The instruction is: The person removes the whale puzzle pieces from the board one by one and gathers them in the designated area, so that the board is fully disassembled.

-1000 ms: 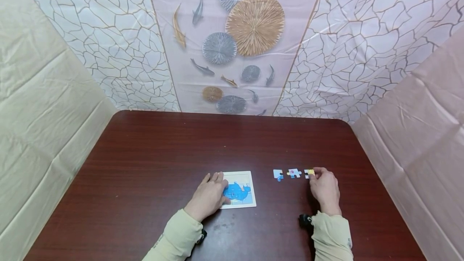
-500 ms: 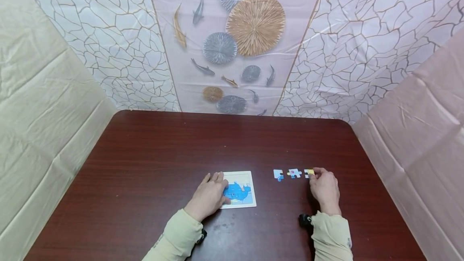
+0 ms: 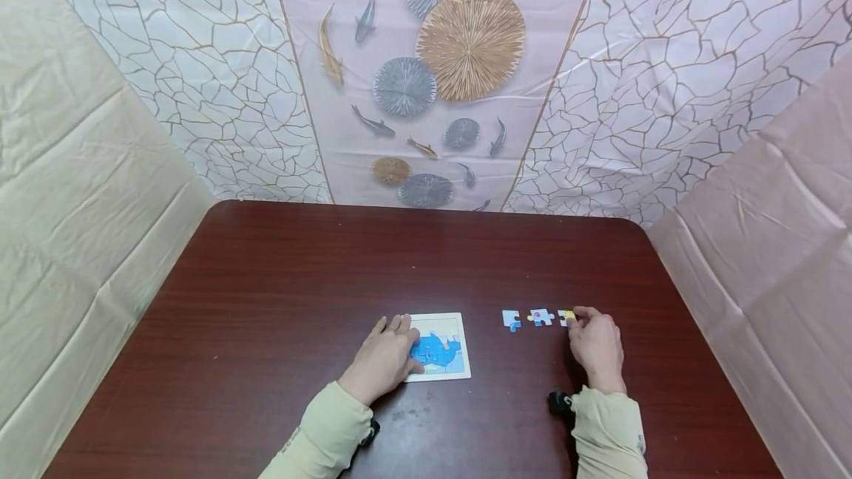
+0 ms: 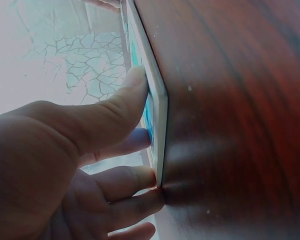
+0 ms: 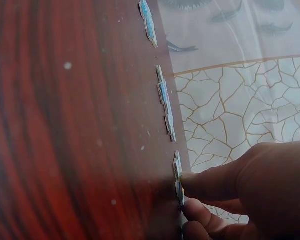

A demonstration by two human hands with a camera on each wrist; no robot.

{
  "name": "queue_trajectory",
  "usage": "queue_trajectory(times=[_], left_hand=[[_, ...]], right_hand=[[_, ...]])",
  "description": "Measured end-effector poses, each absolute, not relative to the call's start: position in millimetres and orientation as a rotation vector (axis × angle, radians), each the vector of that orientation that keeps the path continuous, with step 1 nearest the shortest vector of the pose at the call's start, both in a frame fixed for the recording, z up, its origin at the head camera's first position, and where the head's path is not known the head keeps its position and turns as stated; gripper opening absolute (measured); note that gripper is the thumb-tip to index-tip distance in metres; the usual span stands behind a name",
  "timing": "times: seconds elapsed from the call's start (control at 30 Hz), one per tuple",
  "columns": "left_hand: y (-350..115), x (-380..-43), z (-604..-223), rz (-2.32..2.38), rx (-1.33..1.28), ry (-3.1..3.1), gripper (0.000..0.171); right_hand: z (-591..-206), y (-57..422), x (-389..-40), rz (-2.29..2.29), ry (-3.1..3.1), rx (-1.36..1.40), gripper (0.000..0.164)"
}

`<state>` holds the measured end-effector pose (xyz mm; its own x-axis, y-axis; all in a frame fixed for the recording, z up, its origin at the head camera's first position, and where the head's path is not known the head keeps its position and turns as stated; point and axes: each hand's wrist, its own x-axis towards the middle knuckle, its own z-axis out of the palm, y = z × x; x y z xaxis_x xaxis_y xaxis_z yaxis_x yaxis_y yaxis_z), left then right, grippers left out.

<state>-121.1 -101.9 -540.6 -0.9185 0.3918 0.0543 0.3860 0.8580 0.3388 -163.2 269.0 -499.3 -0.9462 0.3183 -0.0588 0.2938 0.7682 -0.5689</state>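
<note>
A white-framed jigsaw board [image 3: 464, 346] with a blue whale picture lies flat on the table. My left hand [image 3: 381, 361] rests on its left side; in the left wrist view the thumb [image 4: 132, 82] touches the picture and the other fingers lie along the edge. To the board's right, three loose puzzle pieces sit in a row: a pale blue one [image 3: 509, 318], a middle one with a pink swirl [image 3: 541, 318], and a yellow-and-white one [image 3: 566, 317]. My right hand [image 3: 597, 350] pinches the yellow-and-white piece at its right side, partly covering it, on the tabletop.
The dark red-brown table [image 3: 299, 265] has rounded far corners. Patterned cloth [image 3: 413, 146] hangs behind it, and plain light cloth walls [image 3: 765, 228] stand on both sides. A black wrist strap [image 3: 560, 405] shows at the right sleeve.
</note>
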Motion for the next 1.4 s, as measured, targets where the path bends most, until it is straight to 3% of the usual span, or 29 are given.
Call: queue_trajectory(times=[0.57,0.8,1.03,1.4], left_hand=[[-102,-120,-540,0.540,0.631,3.015,0.042],[-102,-120,-540,0.499,0.620,3.020,0.042],[-100,-121,-544,0.460,0.612,3.016,0.042],[-101,-120,-541,0.516,0.620,3.016,0.043]], right_hand=[[-533,289,-178,0.936,-2.887,-0.563,0.038],[-499,268,-163,1.018,-2.912,-0.571,0.042],[-515,280,-166,0.989,-2.880,-0.573,0.040],[-485,250,-152,0.998,-2.879,-0.500,0.043]])
